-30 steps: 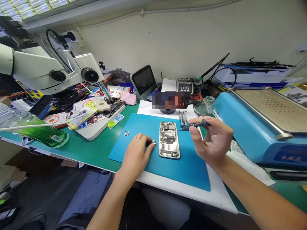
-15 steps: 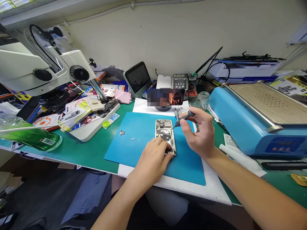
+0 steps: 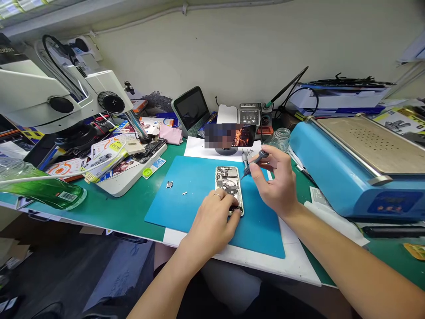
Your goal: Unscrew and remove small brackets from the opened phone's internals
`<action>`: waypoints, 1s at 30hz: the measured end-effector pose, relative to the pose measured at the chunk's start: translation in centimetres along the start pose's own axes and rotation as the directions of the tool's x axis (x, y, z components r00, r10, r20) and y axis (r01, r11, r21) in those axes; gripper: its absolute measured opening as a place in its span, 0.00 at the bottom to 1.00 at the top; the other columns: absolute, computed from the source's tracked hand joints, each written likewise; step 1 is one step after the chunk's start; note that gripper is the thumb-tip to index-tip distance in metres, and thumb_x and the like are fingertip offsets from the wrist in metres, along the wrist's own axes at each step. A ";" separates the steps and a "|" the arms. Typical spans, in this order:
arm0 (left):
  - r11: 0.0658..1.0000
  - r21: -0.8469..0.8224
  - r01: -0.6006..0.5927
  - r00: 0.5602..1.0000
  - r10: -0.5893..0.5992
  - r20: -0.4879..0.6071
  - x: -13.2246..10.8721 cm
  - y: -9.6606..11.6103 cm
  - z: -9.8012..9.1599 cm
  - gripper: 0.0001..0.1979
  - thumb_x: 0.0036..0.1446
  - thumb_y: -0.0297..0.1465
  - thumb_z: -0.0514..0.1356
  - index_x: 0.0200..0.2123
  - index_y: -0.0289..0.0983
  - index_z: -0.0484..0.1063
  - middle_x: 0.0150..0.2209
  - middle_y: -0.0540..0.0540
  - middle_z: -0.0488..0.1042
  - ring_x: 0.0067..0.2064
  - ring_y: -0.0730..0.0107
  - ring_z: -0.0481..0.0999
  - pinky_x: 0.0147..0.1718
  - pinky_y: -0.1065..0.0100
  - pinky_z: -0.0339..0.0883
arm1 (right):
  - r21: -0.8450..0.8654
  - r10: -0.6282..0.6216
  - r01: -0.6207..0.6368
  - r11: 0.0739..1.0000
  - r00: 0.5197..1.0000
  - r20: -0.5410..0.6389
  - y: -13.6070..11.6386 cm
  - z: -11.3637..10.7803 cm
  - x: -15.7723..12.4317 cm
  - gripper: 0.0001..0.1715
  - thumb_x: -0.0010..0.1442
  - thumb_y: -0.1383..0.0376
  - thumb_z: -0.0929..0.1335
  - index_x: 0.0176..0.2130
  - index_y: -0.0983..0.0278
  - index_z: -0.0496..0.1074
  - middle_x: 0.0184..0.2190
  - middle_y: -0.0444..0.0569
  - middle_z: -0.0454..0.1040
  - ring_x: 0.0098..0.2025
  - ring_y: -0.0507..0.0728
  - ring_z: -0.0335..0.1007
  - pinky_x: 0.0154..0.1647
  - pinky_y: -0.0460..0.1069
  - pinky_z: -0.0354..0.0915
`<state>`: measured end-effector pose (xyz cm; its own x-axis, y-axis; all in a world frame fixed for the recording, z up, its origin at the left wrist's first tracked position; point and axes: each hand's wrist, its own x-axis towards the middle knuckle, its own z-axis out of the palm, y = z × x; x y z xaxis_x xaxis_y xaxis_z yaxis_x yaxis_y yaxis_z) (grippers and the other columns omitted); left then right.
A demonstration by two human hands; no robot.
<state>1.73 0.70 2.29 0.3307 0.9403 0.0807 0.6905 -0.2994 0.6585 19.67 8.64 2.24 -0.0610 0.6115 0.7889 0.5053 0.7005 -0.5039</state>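
An opened phone (image 3: 229, 184) with its insides showing lies upright in the middle of a blue work mat (image 3: 192, 195). My left hand (image 3: 214, 217), a ring on one finger, covers the phone's near end, fingers curled and pinching a small dark part against it. My right hand (image 3: 277, 184) holds a thin dark screwdriver (image 3: 254, 161) like a pen, its tip hovering just right of the phone's upper half. Two small loose metal parts (image 3: 169, 184) lie on the mat to the left.
A white microscope (image 3: 66, 95) stands at the left over a cluttered base. A green bottle (image 3: 43, 188) lies at the left edge. Behind the mat stand a small tablet (image 3: 191, 108), a propped phone (image 3: 230, 135) and a glass jar (image 3: 280, 138). A blue machine (image 3: 358, 168) fills the right.
My left hand slid from the mat beside the phone onto the phone's near end. My right hand brought the screwdriver down and left toward the phone. One more small part now lies on the mat.
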 end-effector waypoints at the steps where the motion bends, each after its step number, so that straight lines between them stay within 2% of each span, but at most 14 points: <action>1: 1.000 -0.003 0.001 1.000 -0.001 -0.004 0.0 0.0 0.1 0.04 0.69 0.29 0.57 0.43 0.41 0.72 0.45 0.45 0.72 0.50 0.55 0.71 0.49 0.54 0.68 | -0.012 0.020 -0.020 1.000 1.000 0.006 0.0 0.1 0.0 0.25 0.68 0.66 0.69 0.62 0.57 0.63 0.43 0.50 0.79 0.42 0.58 0.80 0.43 0.56 0.81; 4: 1.000 -0.014 -0.003 1.000 0.002 -0.012 0.1 -0.2 0.1 0.03 0.69 0.29 0.57 0.42 0.40 0.72 0.45 0.45 0.73 0.50 0.56 0.71 0.49 0.55 0.68 | -0.072 0.056 -0.053 0.996 0.998 0.028 0.1 0.2 0.0 0.27 0.68 0.64 0.69 0.63 0.58 0.62 0.44 0.51 0.79 0.41 0.58 0.81 0.44 0.56 0.81; 10: 0.999 -0.032 -0.023 1.000 0.022 -0.020 -0.1 -0.3 -0.1 0.04 0.67 0.28 0.57 0.41 0.41 0.71 0.44 0.46 0.73 0.49 0.58 0.72 0.47 0.57 0.69 | -0.149 -0.002 0.009 0.989 0.999 0.045 0.5 -0.1 0.5 0.18 0.68 0.65 0.69 0.57 0.59 0.68 0.42 0.50 0.80 0.40 0.59 0.81 0.46 0.57 0.79; 18: 0.999 -0.039 -0.027 0.999 0.025 -0.042 -0.1 -0.3 0.0 0.05 0.65 0.26 0.58 0.40 0.41 0.72 0.44 0.46 0.73 0.49 0.58 0.72 0.47 0.58 0.69 | -0.230 -0.033 0.064 0.971 0.990 0.136 0.5 -0.4 0.9 0.14 0.70 0.66 0.67 0.55 0.56 0.69 0.42 0.49 0.81 0.40 0.60 0.78 0.45 0.58 0.76; 23: 0.999 -0.039 -0.037 0.998 0.035 -0.044 -0.1 -0.4 0.1 0.05 0.65 0.26 0.57 0.40 0.41 0.72 0.43 0.46 0.73 0.48 0.58 0.72 0.46 0.58 0.69 | -0.258 -0.036 0.082 0.963 0.983 0.179 0.5 -0.5 1.0 0.15 0.71 0.67 0.66 0.55 0.56 0.68 0.46 0.50 0.81 0.45 0.62 0.77 0.45 0.58 0.74; 26: 0.999 -0.040 -0.037 0.998 0.036 -0.047 -0.2 -0.5 0.1 0.06 0.64 0.25 0.57 0.41 0.41 0.72 0.43 0.46 0.73 0.48 0.59 0.73 0.46 0.58 0.69 | -0.272 -0.040 0.097 0.957 0.978 0.207 0.7 -0.6 1.1 0.11 0.70 0.68 0.65 0.51 0.57 0.70 0.45 0.51 0.80 0.47 0.63 0.76 0.46 0.58 0.72; 30: 0.998 -0.042 -0.039 0.998 0.037 -0.057 -0.1 -0.5 0.0 0.07 0.64 0.24 0.57 0.41 0.41 0.73 0.43 0.46 0.73 0.48 0.58 0.73 0.46 0.59 0.69 | -0.283 -0.040 0.125 0.951 0.956 0.289 0.9 -0.5 1.2 0.07 0.69 0.69 0.65 0.44 0.59 0.71 0.39 0.51 0.79 0.43 0.63 0.75 0.45 0.58 0.71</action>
<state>1.33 0.72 1.89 0.3190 0.9363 0.1470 0.6492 -0.3289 0.6859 20.52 9.83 2.90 -0.3274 0.6631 0.6732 0.7164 0.6387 -0.2807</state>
